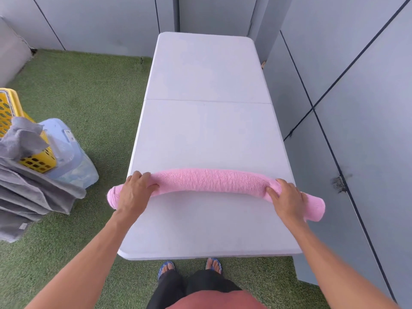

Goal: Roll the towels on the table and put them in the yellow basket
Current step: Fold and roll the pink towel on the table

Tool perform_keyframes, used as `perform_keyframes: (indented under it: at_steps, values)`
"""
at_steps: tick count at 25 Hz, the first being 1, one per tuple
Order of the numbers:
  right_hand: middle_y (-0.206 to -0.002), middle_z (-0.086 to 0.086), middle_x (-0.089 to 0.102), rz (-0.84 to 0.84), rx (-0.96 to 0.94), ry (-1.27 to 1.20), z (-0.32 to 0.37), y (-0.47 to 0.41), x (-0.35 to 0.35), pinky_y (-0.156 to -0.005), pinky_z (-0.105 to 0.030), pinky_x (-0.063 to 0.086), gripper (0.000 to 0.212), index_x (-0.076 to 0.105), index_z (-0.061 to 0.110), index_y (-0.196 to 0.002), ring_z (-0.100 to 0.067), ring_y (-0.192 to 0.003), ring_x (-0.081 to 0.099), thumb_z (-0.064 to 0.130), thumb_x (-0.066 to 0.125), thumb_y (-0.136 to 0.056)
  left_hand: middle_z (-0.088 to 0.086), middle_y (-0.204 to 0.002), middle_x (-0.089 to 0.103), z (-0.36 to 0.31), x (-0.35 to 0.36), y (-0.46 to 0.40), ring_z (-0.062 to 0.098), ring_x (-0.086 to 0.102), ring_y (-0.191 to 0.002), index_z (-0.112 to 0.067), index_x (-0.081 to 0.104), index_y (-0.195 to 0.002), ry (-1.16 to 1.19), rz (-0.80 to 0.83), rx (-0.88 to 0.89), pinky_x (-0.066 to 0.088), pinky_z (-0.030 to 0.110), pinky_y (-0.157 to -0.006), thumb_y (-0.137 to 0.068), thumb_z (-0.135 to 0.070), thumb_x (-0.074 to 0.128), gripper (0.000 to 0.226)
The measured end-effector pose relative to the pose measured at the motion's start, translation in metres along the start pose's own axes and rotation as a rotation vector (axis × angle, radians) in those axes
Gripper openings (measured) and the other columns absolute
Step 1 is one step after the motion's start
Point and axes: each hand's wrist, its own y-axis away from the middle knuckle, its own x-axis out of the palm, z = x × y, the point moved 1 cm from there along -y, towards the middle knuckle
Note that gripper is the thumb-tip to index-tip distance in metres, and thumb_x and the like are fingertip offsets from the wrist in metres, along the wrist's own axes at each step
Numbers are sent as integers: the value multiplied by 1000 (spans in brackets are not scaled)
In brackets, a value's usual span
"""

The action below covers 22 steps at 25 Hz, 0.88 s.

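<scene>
gripping pink towel roll [211,181] both ends; yellow basket [13,121] cropped, part-covered.

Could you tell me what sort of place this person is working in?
Probably a balcony or small terrace used for laundry: artificial grass covers the floor, grey panelled walls close it in, and a white folding table stands beside a yellow basket draped with grey towels.
</scene>
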Motion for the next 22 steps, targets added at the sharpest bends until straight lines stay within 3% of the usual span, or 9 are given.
perform_keyframes:
  at_steps: [4,7,10,12,14,17,22]
  values:
    - [-113,-15,59,124,191,-137,78,11,10,-87,-45,39,37,53,14,-120,-37,-107,51,41,49,-95,15,-95,62,-66,19,11,37,59,-89,-6,60,-92,37,72,-259,42,38,-74,-83,-44,61,39]
    - [-115,-16,58,286,95,-454,127,17,29,-87,-41,45,39,51,14,-121,-35,-109,56,33,55,-87,15,-99,65,-118,43,24,37,61,-94,-6,60,-93,192,181,-334,45,36,-76,-79,-43,62,40]
    - [-121,-1,58,449,1,-728,129,20,22,-96,-29,43,53,49,13,-132,-19,-110,57,20,58,-80,13,-95,64,-133,51,36,36,61,-91,-6,56,-90,338,213,-381,48,36,-76,-79,-45,66,41]
    - [-120,4,60,364,-34,-677,110,19,22,-100,-26,42,55,53,12,-131,-12,-110,58,28,63,-80,11,-93,63,-125,52,40,34,61,-87,-6,55,-93,392,196,-398,50,40,-78,-79,-48,67,46]
    - [-128,-3,61,289,-43,-618,97,24,26,-105,-31,40,57,53,12,-134,-18,-119,56,39,61,-84,10,-93,63,-123,56,41,33,62,-85,-5,55,-97,405,199,-398,51,42,-79,-79,-49,68,49]
    - [-137,-7,55,250,-71,-667,108,29,29,-105,-24,32,50,48,7,-138,-20,-128,49,24,60,-92,11,-95,62,-135,64,44,34,64,-85,-6,54,-98,381,249,-379,52,41,-78,-78,-48,70,49]
    - [-115,-5,63,175,-29,-779,99,34,29,-91,-30,44,40,55,14,-120,-25,-110,58,34,66,-86,8,-89,64,-134,70,44,31,68,-72,-8,54,-90,448,266,-411,55,45,-71,-73,-51,74,50]
